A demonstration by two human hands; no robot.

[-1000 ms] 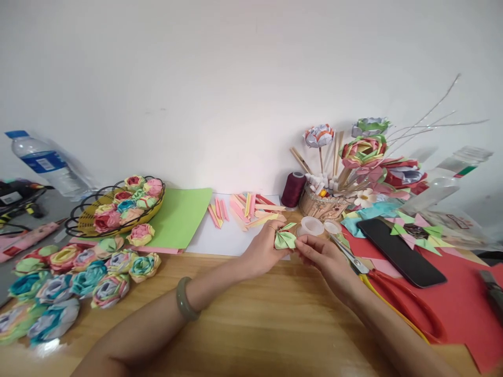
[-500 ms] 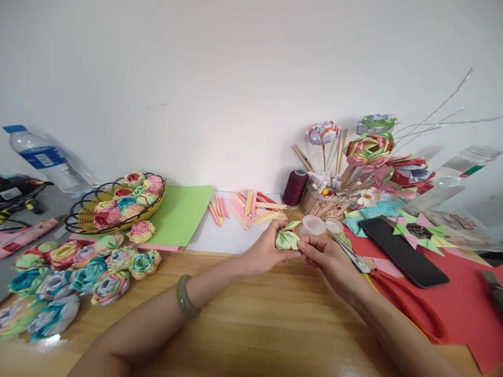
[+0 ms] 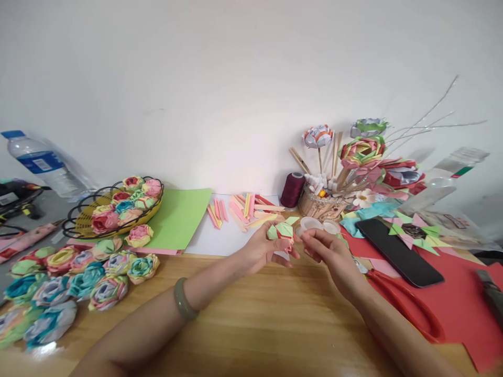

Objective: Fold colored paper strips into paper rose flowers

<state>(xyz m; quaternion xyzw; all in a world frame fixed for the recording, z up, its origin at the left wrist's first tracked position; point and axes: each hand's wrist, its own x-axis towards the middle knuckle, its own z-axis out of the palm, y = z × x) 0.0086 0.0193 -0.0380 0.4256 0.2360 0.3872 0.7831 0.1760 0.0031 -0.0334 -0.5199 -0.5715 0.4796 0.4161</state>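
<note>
A small folded paper flower (image 3: 283, 230) in green, with some pink and white, is held in my left hand (image 3: 264, 250), its thumb and fingers around it. Just to the right, my right hand (image 3: 324, 248) has its thumb and forefinger pinched together near the flower; whatever lies between those fingertips is too small to make out. Behind my right hand are a small clear cup (image 3: 312, 223) and a round lid. Folded pink and yellow paper strips (image 3: 247, 208) lie on a white sheet (image 3: 204, 238) beyond my left hand.
Paper flowers (image 3: 86, 277) and a yellow basket (image 3: 84, 217) stand at left, near a water bottle (image 3: 45, 165). At right are red-handled scissors (image 3: 408, 298), a black phone (image 3: 401, 251), red paper (image 3: 456, 314), a thread spool (image 3: 292, 190) and a flower-filled pot (image 3: 322, 206).
The flower has turned in my left hand, so pink and white parts now show below the green. My right hand has drawn slightly away from it. The view has shifted a little.
</note>
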